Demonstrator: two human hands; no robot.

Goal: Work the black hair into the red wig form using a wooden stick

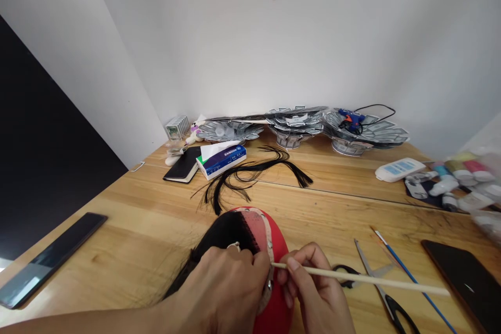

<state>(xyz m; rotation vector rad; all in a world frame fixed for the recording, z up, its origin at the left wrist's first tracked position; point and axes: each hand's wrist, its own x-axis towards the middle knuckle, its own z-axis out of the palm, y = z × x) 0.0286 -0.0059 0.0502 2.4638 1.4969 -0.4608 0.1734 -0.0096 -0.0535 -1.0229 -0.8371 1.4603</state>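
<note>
Left hand: my left hand [225,284] lies over the black hair [229,232] on the red head form [276,250], grip pressed together on the hair at the edge of the pale lace strip [266,224]; whether the fingertips pinch a strand I cannot tell.
Right hand: my right hand [313,284] pinches a thin wooden stick [364,278] near its end, thumb and forefinger closed on it, the tip meeting the lace just beside my left fingers.
Head form: on the worktop [129,219] right in front of me, partly under both hands.
Done: as I judge it, the left side of the form is already covered in hair up to the lace.
Left: the right side shows bare red, so much remains to cover.
Loose hair: a bundle of black strands [254,172] lies spread behind the form, apart from it.
Right of me: scissors [381,284] and a blue brush [410,276] lie under and beside the stick; a dark phone [465,276] further right.
Far edge: tissue pack [222,160], notebook [183,164], glue gun [351,120].
</note>
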